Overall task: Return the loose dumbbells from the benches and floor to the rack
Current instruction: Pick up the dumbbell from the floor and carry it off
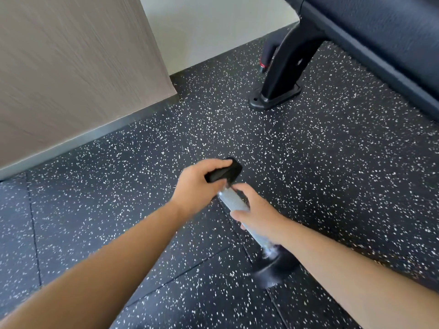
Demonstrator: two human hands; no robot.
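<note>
A dumbbell [234, 203] with black rubber heads and a knurled silver handle lies tilted over the speckled floor at the middle of the head view. My left hand [199, 184] is clasped over its far black head. My right hand [255, 214] is wrapped around the silver handle. The near head [276, 269] is blurred below my right wrist. No rack is in view.
A black padded bench [380, 36] stands at the upper right, its leg and foot plate [275, 98] bolted to the black speckled floor [118, 233]. A beige wall panel [71, 67] with a metal skirting fills the upper left.
</note>
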